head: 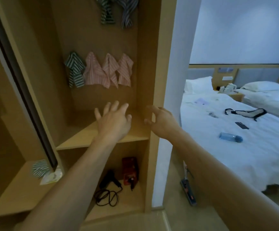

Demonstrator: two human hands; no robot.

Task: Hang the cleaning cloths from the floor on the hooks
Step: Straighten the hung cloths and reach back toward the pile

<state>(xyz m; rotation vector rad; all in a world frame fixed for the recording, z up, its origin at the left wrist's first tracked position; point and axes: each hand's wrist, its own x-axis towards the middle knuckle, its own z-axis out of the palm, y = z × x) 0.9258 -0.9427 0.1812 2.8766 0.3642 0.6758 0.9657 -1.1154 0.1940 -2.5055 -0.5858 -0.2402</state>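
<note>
Wardrobe (150,64): I see an open wooden alcove, its back panel carrying the hung cloths; the top is cut off by the frame edge.
Bed (235,155): white bedding on the right, with a blue bottle (230,137) lying on it; the small dark items near it are too blurred for me to name.
Shelf (102,137): bare wood below the lower row of cloths; both my hands are over or just beside it.
Pink striped cloths (108,70): three side by side on the back panel, each hanging long axis vertical, peaked at the top with corners pointing down.
Green striped cloth (75,69): just left of the pink ones, same row, draped vertically; I cannot make out the hooks.
Upper cloths (117,9): one green-striped and one blue-striped, hanging down, tops cut off.
Cloth on ledge (39,169): green-striped, crumpled on the low left ledge, partly hidden by the sliding door edge.
Left hand (113,119): fingers spread wide, holding nothing.
Right hand (158,119): fingers loosely curled, holding nothing, in front of the wardrobe side panel.
Hair dryer (109,180): black, in the bottom compartment, cord coiled in front.
</note>
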